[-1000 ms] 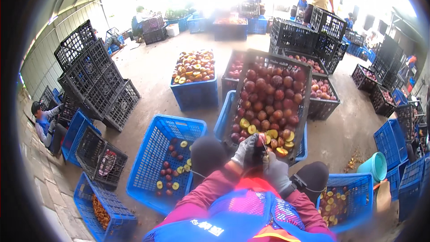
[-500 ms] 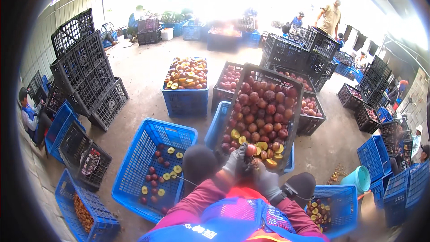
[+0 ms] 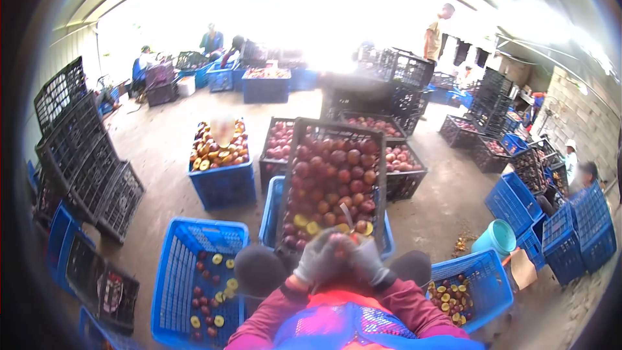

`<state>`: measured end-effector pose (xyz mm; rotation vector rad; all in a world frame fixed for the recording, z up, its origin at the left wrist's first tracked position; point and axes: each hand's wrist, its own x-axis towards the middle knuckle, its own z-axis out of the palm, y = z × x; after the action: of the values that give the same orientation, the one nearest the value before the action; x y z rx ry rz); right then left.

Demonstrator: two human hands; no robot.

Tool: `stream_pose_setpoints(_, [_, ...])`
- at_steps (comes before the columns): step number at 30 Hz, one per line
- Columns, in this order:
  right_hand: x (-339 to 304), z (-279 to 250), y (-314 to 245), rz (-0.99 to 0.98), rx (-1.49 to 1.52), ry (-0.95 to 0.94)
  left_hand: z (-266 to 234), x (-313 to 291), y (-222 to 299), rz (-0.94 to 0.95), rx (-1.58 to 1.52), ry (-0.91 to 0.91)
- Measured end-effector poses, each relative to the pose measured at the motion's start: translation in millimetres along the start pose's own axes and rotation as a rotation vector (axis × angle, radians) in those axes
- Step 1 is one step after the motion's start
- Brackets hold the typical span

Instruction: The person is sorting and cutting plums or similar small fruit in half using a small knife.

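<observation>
My gloved left hand (image 3: 315, 254) and gloved right hand (image 3: 368, 260) are closed close together at the near edge of a tilted dark crate (image 3: 381, 175) full of red plums (image 3: 337, 172). Motion blurs the fingers. A reddish plum shows only partly between them, at my left fingers. From beside my right fingers a thin, pale, blade-like tool (image 3: 347, 216) points upward; its handle is hidden. Yellow cut plum halves (image 3: 304, 223) lie at the crate's near end. The dark crate rests on a blue crate (image 3: 271, 217).
At my left stands a blue crate (image 3: 163, 285) with some plums and halves; another blue crate (image 3: 495, 291) with halves is at my right. Ahead is a full blue crate (image 3: 223, 189). Stacked black crates (image 3: 81, 155), a turquoise bucket (image 3: 497, 238) and a standing person (image 3: 433, 35) are farther off.
The view has swung right and up, so the crates sit farther left and lower. My hands have drawn together, and the pale tool now sticks up from them.
</observation>
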<state>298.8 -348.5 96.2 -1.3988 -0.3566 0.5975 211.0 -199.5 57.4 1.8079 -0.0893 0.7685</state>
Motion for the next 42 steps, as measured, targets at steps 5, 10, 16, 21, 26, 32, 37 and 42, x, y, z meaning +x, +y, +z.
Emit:
stream_pose_setpoints(5, [0, -5, 19, 0.009, 0.205, 0.002, 25, -7, -31, -0.223, -0.208, -0.002])
stream_pose_setpoints(10, [-7, 5, 28, -0.367, -0.383, 0.229, 44, -13, -45, -0.202, 0.253, 0.029])
stream_pose_setpoints(16, [-13, -6, 33, -0.57, -0.626, 0.336, 50, -11, 6, -0.701, -0.744, 0.103])
stream_pose_setpoints(21, [-23, -32, 32, -0.686, -0.752, 0.156, 52, -27, -20, -0.369, -0.357, -0.392])
stream_pose_setpoints(26, [-8, -68, 13, -0.663, -0.41, -0.021, 77, -21, -58, -0.258, -0.118, -0.341])
stream_pose_setpoints(32, [20, -119, 27, 0.187, 0.56, -0.019, 83, -4, -77, -0.39, -0.122, -0.339])
stream_pose_setpoints(37, [18, -125, 55, 0.222, 0.661, -0.031, 78, -11, -112, -0.506, -0.205, -0.27])
stream_pose_setpoints(42, [14, -125, 51, 0.226, 0.578, 0.101, 55, 38, -126, -1.003, -0.808, 0.335])
